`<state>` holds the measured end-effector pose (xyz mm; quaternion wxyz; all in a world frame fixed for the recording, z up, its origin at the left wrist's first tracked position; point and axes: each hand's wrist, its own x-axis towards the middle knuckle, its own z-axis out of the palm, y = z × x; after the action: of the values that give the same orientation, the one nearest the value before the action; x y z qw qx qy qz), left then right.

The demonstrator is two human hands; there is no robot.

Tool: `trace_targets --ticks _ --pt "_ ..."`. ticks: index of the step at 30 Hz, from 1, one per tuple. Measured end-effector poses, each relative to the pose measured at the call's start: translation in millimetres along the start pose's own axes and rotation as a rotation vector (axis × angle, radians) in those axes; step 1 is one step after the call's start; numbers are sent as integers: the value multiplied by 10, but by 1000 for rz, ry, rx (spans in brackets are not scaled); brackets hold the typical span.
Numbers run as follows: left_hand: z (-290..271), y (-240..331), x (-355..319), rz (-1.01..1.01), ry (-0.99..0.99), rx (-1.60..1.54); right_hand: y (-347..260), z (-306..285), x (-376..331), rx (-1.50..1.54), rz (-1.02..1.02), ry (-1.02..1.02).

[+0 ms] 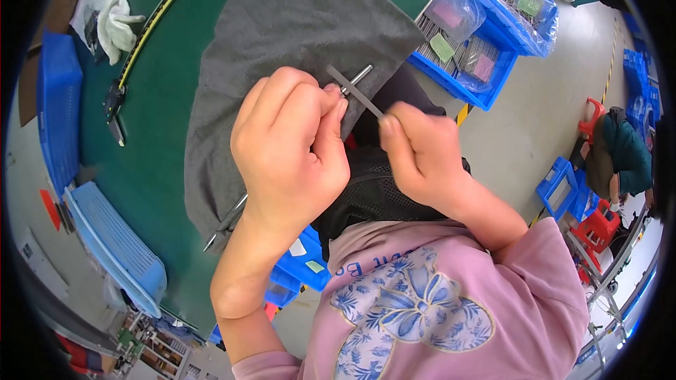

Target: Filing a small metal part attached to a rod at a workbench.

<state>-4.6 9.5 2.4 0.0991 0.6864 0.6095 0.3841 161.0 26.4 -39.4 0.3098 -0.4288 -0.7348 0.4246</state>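
Observation:
My left hand (289, 144) is closed, its thumb and index finger pinching a short, shiny metal rod (362, 73) that sticks out toward the far right. In my closed right hand (422, 158) is a thin, flat grey file (360, 97), its strip lying across the rod at a slant. The two cross just beyond my left fingertips. A dark grey cloth (282, 28) spreads over the table edge beneath both hands. Beside my left forearm, thin metal rods (227, 222) lie at the cloth's near edge, partly hidden by the arm.
Blue bins (486, 98) with bagged metal parts stand at the far right. On the green table (162, 155) are a white glove (116, 24) and a long black-and-yellow strip (156, 22). Blue baskets (116, 246) line its left side. Another person (625, 151) bends near red stools at right.

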Motion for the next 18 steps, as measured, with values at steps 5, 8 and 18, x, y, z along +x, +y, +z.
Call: trace_targets --ticks 5,8,18 --pt "20 3 -16 19 18 36 1 -177 -127 261 15 49" --pt "8 18 -39 79 10 62 16 -212 -123 282 25 22" --pt "7 29 -47 151 -15 102 -32 -72 -122 249 -8 22"
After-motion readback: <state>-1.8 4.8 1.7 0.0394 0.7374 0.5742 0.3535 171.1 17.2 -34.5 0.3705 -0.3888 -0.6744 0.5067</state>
